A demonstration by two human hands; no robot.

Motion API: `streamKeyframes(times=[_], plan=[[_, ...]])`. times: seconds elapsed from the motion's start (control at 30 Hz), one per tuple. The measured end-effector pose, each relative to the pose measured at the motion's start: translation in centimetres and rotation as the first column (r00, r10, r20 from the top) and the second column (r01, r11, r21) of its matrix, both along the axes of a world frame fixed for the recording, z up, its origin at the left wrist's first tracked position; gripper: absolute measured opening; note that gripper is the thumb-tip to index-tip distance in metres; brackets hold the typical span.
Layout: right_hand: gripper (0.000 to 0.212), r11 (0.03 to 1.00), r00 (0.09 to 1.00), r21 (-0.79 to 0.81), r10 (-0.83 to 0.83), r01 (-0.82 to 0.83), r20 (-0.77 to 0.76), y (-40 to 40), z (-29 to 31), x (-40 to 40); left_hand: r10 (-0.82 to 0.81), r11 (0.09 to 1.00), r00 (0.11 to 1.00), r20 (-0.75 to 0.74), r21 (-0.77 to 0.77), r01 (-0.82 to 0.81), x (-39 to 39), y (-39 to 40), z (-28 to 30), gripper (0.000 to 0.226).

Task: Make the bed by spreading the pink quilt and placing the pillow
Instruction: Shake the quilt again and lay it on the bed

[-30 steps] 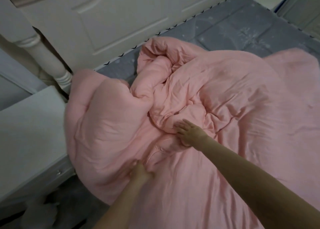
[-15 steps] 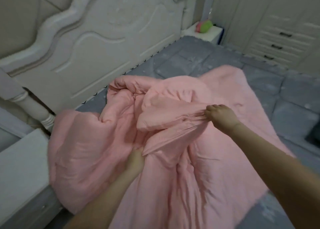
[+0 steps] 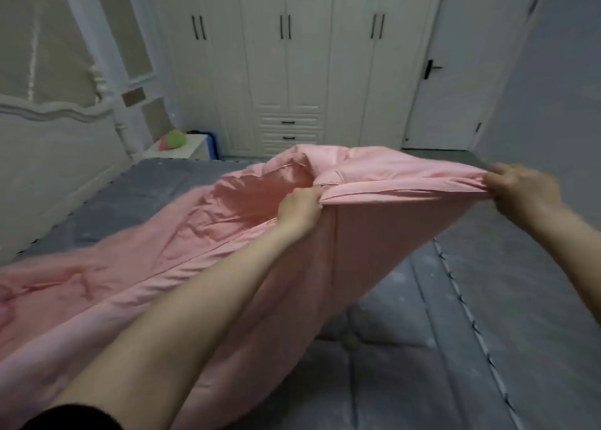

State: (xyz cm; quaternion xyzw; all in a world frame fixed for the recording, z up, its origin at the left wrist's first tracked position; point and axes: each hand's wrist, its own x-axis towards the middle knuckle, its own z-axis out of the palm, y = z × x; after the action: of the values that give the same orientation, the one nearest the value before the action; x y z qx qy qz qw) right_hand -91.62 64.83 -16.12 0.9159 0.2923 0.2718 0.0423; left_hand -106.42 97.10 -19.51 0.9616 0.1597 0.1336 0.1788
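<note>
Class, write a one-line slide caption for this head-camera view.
Both hands, left hand and right hand, grip the pink quilt edge, lifting it over the grey mattress.

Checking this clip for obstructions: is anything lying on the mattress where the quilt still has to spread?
Nothing visible. Both the left hand and right hand grip the quilt edge, lifted above the grey mattress, whose visible surface is bare. No pillow is in view.

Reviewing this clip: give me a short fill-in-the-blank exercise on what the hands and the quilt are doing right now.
1. Both hands grip one edge of the pink ____.
2. The left hand and right hand hold that edge ____ between them, above the grey mattress.
3. The wardrobe doors behind are ____.

Missing words: quilt; stretched; closed
</note>
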Motion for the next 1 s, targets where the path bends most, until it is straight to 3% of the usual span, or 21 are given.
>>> streamKeyframes(times=[0.07,0.13,0.23,0.3,0.4,0.47,0.53,0.77,1.0], plan=[[0.025,0.967,0.967,-0.012,-0.253,0.253,-0.041,-10.7,-0.1,0.9,-0.169,0.986,0.986,-0.014,0.009,0.169,4.4,-9.3,1.1,0.023],[0.023,0.881,0.874,-0.058,-0.473,0.470,-0.108,-21.1,-2.7,0.9,-0.306,0.952,0.952,0.004,-0.001,0.306,6.7,-18.0,0.0,0.021],[0.018,0.693,0.605,-0.154,-0.700,0.704,-0.379,-31.7,-9.1,-1.6,-0.489,0.870,0.863,-0.124,-0.143,0.473,6.7,-27.8,-4.3,0.021],[0.029,0.588,0.410,-0.281,-0.765,0.758,-0.497,-34.6,-15.0,-4.8,-0.616,0.786,0.740,-0.268,-0.276,0.554,4.8,-31.9,-8.6,0.023],[0.041,0.636,0.276,-0.510,-0.742,0.580,-0.611,-31.6,-20.7,-11.2,-0.717,0.697,0.511,-0.475,-0.470,0.542,0.6,-33.0,-15.1,0.035],[0.039,0.688,0.283,-0.517,-0.701,0.509,-0.654,-28.4,-22.5,-13.8,-0.710,0.704,0.470,-0.525,-0.522,0.481,-1.8,-31.6,-18.5,0.042],[0.040,0.736,0.303,-0.477,-0.650,0.480,-0.697,-25.0,-23.8,-15.5,-0.667,0.743,0.538,-0.515,-0.506,0.437,-3.8,-29.3,-20.7,0.047],[0.040,0.854,0.524,-0.413,-0.521,0.317,-0.674,-15.3,-24.8,-21.4,-0.507,0.849,0.684,-0.525,-0.442,0.290,-12.8,-17.9,-22.5,0.054],[0.040,0.910,0.601,-0.397,-0.385,0.120,-0.700,-3.9,-26.5,-30.4,-0.268,0.928,0.782,-0.563,-0.369,0.052,-26.7,-6.3,-26.0,0.057]])
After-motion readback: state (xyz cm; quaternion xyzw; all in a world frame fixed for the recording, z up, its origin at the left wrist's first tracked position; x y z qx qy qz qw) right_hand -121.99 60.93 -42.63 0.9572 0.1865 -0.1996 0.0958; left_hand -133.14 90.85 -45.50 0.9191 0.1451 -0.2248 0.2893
